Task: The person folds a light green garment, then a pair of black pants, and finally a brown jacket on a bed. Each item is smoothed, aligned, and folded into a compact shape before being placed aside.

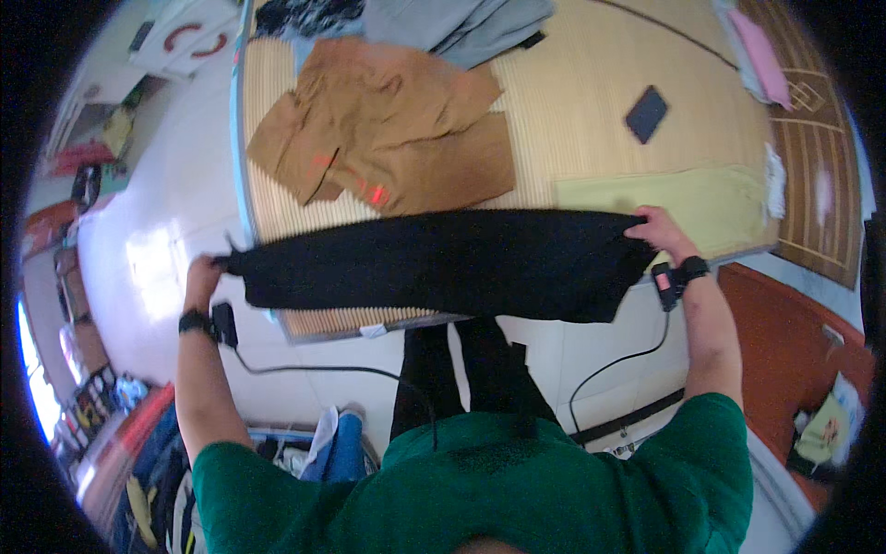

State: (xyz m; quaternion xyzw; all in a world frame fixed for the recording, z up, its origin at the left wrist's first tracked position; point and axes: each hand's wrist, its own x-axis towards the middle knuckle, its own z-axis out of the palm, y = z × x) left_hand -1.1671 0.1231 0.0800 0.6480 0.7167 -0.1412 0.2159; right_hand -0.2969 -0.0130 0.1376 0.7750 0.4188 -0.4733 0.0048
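A long black cloth garment (443, 266) is stretched out sideways in front of me, over the near edge of a bed with a slatted mat (567, 152). My left hand (205, 275) pinches its narrower left end, beyond the bed's left side. The right end is gripped by my right hand (657, 230), near a yellow-green cloth (720, 201). Just beyond the black garment lies a rumpled brown garment (415, 131). Whether the black garment touches the mat is hard to tell.
Grey clothes (457, 28) are piled at the far side of the bed. A dark phone-like slab (647, 114) lies on the mat. Cables run from wrist devices (223, 324) on both arms. A reddish-brown panel (782, 346) stands at right; clothes (339, 447) sit behind me.
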